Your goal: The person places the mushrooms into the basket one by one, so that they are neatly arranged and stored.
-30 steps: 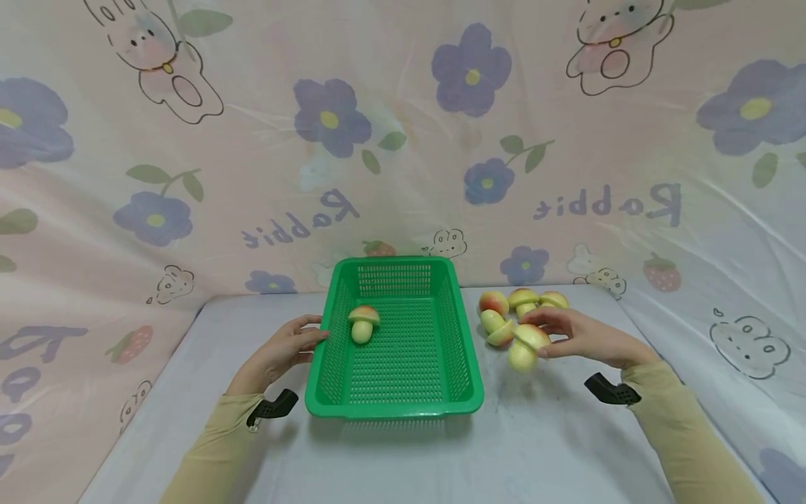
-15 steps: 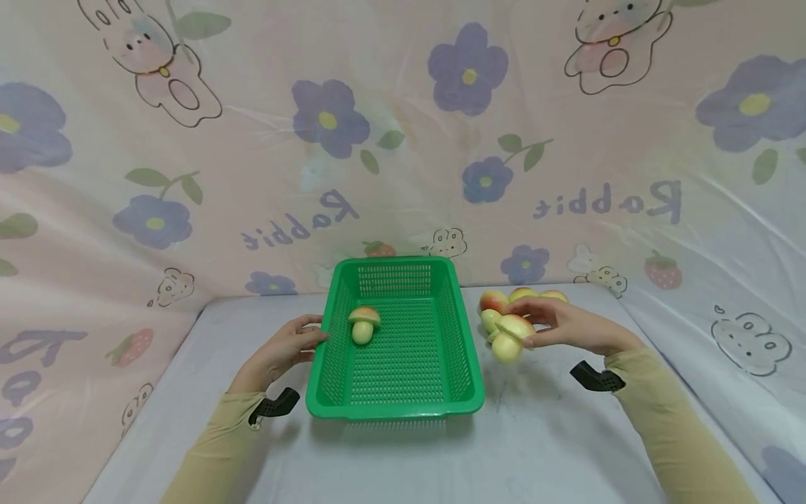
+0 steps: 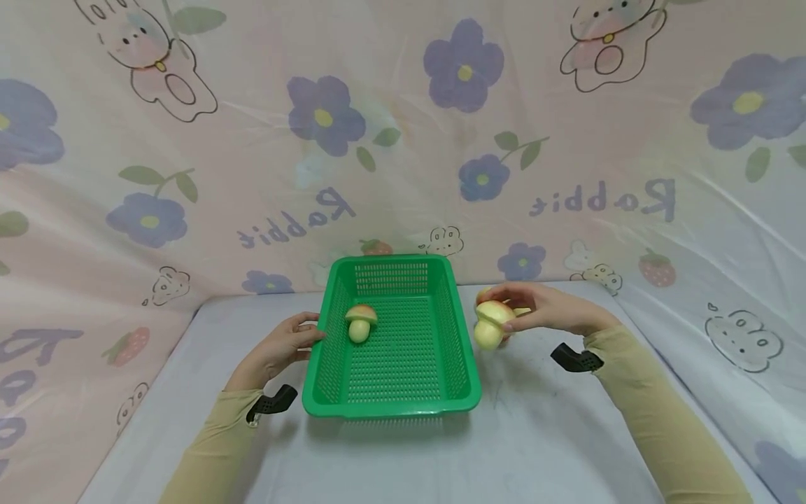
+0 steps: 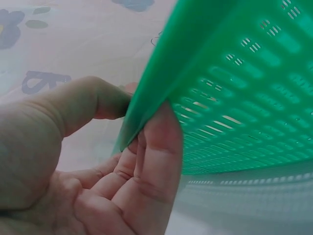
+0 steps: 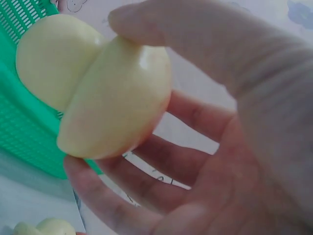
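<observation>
A green plastic basket (image 3: 392,409) stands in the middle of the white table. Its left rim is pinched by my left hand (image 3: 273,353); in the left wrist view the thumb lies on one side of the rim and the fingers on the other. Just off the basket's right side, my right hand (image 3: 550,308) holds a toy mushroom (image 3: 494,313) by its cap, stem pointing down and left. In the right wrist view, thumb and fingertips span the pale yellow, red-tinged cap (image 5: 120,98). Another toy mushroom (image 3: 360,323) lies inside the basket, toward the left.
More pale yellow toy pieces (image 5: 54,226) lie on the table right of the basket, mostly hidden behind my right hand in the head view. A patterned cloth (image 3: 403,140) with flowers and rabbits hangs behind the table (image 3: 390,462).
My right hand has carried the mushroom left toward the basket's right side, now covering most of the pieces behind it. My left hand stays on the rim.
</observation>
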A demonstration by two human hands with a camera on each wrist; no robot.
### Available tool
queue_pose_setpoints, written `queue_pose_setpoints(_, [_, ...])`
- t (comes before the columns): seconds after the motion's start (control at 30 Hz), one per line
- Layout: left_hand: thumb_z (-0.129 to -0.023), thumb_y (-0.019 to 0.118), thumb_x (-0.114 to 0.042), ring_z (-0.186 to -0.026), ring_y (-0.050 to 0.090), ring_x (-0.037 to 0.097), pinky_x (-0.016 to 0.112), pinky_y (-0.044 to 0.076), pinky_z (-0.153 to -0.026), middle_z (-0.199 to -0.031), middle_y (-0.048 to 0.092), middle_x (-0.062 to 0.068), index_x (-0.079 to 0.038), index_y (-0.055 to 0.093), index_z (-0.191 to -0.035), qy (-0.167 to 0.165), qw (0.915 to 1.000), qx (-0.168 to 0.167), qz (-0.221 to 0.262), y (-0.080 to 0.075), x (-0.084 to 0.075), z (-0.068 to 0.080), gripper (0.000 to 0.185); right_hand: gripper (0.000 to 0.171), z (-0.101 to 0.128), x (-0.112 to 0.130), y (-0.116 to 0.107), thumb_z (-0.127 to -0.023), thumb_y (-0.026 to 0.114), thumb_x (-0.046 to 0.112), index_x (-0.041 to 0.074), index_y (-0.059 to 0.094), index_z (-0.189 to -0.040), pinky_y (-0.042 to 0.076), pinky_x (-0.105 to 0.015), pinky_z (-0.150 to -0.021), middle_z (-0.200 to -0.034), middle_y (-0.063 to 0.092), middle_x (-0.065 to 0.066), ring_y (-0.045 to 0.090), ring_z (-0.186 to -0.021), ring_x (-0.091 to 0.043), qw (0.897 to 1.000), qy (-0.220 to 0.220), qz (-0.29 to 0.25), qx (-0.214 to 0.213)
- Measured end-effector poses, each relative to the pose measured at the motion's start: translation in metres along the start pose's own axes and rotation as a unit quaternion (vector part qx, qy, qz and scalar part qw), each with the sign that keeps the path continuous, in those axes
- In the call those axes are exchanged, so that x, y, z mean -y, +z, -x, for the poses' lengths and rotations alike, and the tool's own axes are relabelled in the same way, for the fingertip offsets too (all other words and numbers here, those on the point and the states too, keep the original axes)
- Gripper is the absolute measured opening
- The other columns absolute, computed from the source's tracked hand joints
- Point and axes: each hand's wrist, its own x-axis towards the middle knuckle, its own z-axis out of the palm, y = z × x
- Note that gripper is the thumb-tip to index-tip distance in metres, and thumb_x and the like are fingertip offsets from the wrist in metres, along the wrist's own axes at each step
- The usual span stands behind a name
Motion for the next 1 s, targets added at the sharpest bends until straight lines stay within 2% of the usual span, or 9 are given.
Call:
queue_pose_setpoints(0.17, [-0.095,0.058,-0.007,-0.083,0.065,0.016,0.033,0.056,-0.072,-0.102,0.062,0.013,0.003,0.031,-0.14,-0.004,1.0,-0.006,0.006,0.0,-0.001,0.0,0.053,0.047,-0.011,0.007,-0.002,-0.089,0.069,0.011,0.008,0.05,-0.132,0.049,-0.041,-0.087,-0.124,0.054,-0.015,0.054,-0.106,-0.033,1.0,-0.001,0.006,0.006])
queue_pose_setpoints(0.27, [-0.095,0.058,-0.007,-0.083,0.065,0.017,0.033,0.056,-0.072,-0.1,0.062,0.012,0.003,0.032,-0.14,-0.001,1.0,-0.003,0.007,0.001,-0.001,0.0,0.053,0.049,-0.02,0.01,-0.001,-0.089,0.07,0.012,0.008,0.05,-0.133,0.045,-0.039,-0.093,-0.13,0.051,-0.014,0.052,-0.111,-0.03,1.0,0.002,0.007,0.005])
queue_pose_setpoints(0.4, [-0.095,0.057,-0.007,-0.085,0.066,0.019,0.034,0.056,-0.073,-0.1,0.062,0.014,0.004,0.032,-0.14,0.004,0.9999,0.004,0.011,0.001,-0.001,0.001,0.052,0.05,-0.031,0.011,0.001,-0.089,0.069,0.009,0.007,0.049,-0.135,0.043,-0.041,-0.097,-0.133,0.049,-0.014,0.05,-0.116,-0.031,1.0,0.001,-0.02,0.02])
queue_pose_setpoints(0.6, [-0.095,0.058,-0.007,-0.085,0.067,0.019,0.034,0.057,-0.074,-0.103,0.062,0.017,0.004,0.031,-0.141,0.003,0.9996,0.006,0.028,0.001,-0.001,0.002,0.055,0.047,-0.051,0.016,0.009,-0.088,0.07,0.01,0.009,0.053,-0.131,0.043,-0.044,-0.096,-0.124,0.057,-0.011,0.052,-0.113,-0.03,0.999,-0.009,-0.011,0.038])
queue_pose_setpoints(0.8, [-0.095,0.058,-0.007,-0.085,0.067,0.019,0.035,0.056,-0.074,-0.101,0.063,0.014,0.003,0.03,-0.142,-0.001,0.9997,0.0,0.026,0.001,0.001,0.001,0.056,0.05,-0.067,0.019,0.012,-0.086,0.073,0.014,0.009,0.053,-0.132,0.043,-0.05,-0.094,-0.126,0.057,-0.008,0.053,-0.113,-0.027,0.999,-0.017,0.009,0.043])
queue_pose_setpoints(1.0, [-0.095,0.058,-0.008,-0.085,0.067,0.019,0.034,0.057,-0.074,-0.102,0.062,0.015,0.003,0.03,-0.142,-0.004,0.9996,-0.003,0.027,0.001,0.001,0.0,0.056,0.052,-0.079,0.018,0.018,-0.086,0.073,0.013,0.008,0.052,-0.134,0.046,-0.043,-0.094,-0.128,0.057,-0.007,0.054,-0.116,-0.025,0.999,-0.011,0.013,0.044])
